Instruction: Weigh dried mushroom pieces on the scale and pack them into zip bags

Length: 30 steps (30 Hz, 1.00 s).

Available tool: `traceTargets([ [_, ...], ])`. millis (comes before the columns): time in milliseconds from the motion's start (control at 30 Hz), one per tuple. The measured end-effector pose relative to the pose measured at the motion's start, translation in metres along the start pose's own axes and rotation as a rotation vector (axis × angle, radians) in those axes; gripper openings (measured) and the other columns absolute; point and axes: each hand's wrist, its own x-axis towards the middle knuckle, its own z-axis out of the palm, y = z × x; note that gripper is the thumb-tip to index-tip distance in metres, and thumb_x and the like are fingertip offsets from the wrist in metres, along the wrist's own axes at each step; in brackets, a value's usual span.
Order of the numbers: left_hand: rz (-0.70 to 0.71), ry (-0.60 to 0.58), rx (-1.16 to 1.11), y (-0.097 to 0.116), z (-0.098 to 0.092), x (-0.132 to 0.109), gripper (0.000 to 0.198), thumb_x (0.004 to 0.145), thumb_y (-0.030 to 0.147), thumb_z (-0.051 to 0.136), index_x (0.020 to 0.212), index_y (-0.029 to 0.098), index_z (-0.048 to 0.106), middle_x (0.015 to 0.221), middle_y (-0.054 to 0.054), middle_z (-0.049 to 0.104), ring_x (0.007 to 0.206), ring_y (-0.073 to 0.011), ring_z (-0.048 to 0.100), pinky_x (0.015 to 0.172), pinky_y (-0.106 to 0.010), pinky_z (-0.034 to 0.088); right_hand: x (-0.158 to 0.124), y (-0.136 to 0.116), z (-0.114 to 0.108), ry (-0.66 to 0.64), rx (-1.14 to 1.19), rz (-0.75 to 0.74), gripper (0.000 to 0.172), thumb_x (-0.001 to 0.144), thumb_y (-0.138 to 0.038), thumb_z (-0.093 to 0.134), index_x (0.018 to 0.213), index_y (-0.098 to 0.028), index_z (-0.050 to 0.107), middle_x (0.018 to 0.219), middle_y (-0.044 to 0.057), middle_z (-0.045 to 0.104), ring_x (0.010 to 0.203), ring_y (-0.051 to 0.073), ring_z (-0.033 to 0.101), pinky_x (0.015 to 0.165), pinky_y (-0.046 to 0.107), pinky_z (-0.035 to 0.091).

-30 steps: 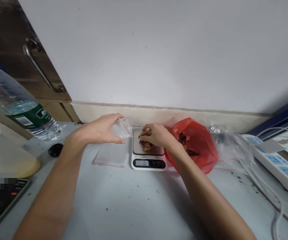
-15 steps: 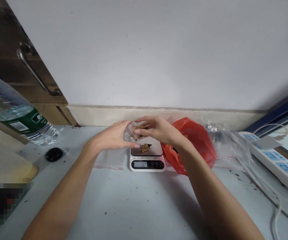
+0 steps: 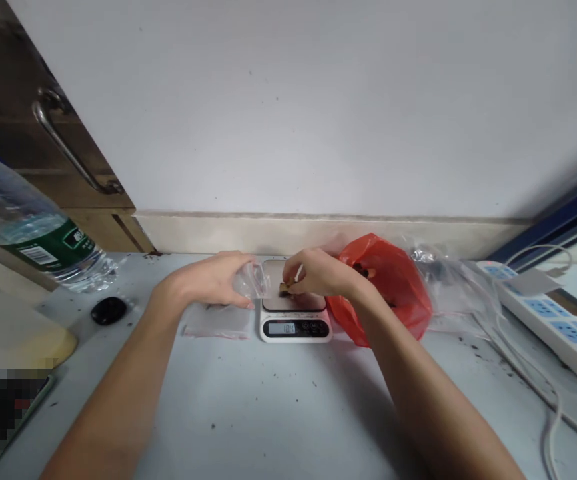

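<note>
My left hand (image 3: 215,277) is closed round a clear plastic bag (image 3: 252,281), held just left of a small white kitchen scale (image 3: 295,335). Over the scale's metal plate, the fingertips of my right hand (image 3: 315,270) pinch a brown, dried-looking piece (image 3: 284,289). Its exact kind does not show. The scale's display is lit, with small digits. Right of the scale stands an open red plastic bag (image 3: 411,300), with a few dark brown pieces (image 3: 363,270) inside, partly hidden by my right forearm.
Flat clear bags (image 3: 218,325) lie left of the scale. A black round object (image 3: 109,311) and a large water bottle (image 3: 53,247) are at the left. A white power strip (image 3: 551,320) with cables and more clear plastic (image 3: 461,293) lie at the right. A wall runs behind.
My hands have moved apart. The left has drawn left with the clear bag, while the right has come down to the scale plate and taken hold of the brown piece.
</note>
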Motion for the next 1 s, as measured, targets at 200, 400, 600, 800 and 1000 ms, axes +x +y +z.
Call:
traceTargets([
  [200, 0.086, 0.001, -0.058, 0.003, 0.0, 0.004, 0.059, 0.072, 0.052, 0.075, 0.122, 0.021, 0.064, 0.115, -0.01, 0.074, 0.101, -0.0294, 0.07, 0.079, -0.034, 0.053, -0.003, 0.003, -0.005, 0.137, 0.479, -0.288, 0.016, 0.083, -0.017, 0.072, 0.098, -0.02, 0.075, 0.106, 0.006, 0.079, 0.096, 0.02, 0.075, 0.084, 0.033, 0.059],
  [400, 0.194, 0.146, -0.205, 0.002, -0.015, -0.01, 0.076, 0.077, 0.056, 0.073, 0.143, 0.024, 0.052, 0.136, -0.01, 0.068, 0.118, -0.0297, 0.067, 0.092, -0.037, 0.055, -0.012, 0.008, -0.009, 0.223, 0.198, -0.455, 0.024, 0.081, -0.01, 0.069, 0.098, -0.025, 0.077, 0.144, 0.009, 0.061, 0.123, 0.027, 0.065, 0.097, 0.044, 0.055],
  [600, 0.259, 0.384, -0.441, 0.005, -0.02, -0.013, 0.049, 0.085, 0.052, 0.067, 0.123, 0.022, 0.071, 0.122, -0.008, 0.077, 0.113, -0.0272, 0.071, 0.099, -0.04, 0.058, -0.019, -0.002, -0.014, 0.339, 0.325, -0.514, 0.021, 0.084, -0.034, 0.076, 0.072, -0.02, 0.066, 0.133, 0.013, 0.066, 0.115, 0.027, 0.067, 0.093, 0.042, 0.054],
  [800, 0.277, 0.553, -0.477, 0.019, -0.021, -0.017, 0.022, 0.086, 0.04, 0.067, 0.081, 0.02, 0.075, 0.081, -0.004, 0.08, 0.079, -0.0203, 0.076, 0.078, -0.029, 0.062, -0.021, -0.008, -0.015, 0.347, 0.488, -0.475, 0.024, 0.078, -0.032, 0.079, 0.072, -0.021, 0.059, 0.105, 0.008, 0.071, 0.095, 0.022, 0.066, 0.081, 0.037, 0.051],
  [1000, 0.353, 0.547, -0.374, 0.028, -0.023, -0.025, 0.023, 0.088, 0.036, 0.063, 0.076, 0.019, 0.072, 0.077, -0.003, 0.079, 0.074, -0.0179, 0.074, 0.07, -0.026, 0.06, -0.027, -0.009, -0.018, 0.345, 0.514, -0.469, 0.028, 0.074, -0.028, 0.082, 0.085, -0.021, 0.057, 0.088, 0.0, 0.064, 0.074, 0.013, 0.055, 0.07, 0.03, 0.046],
])
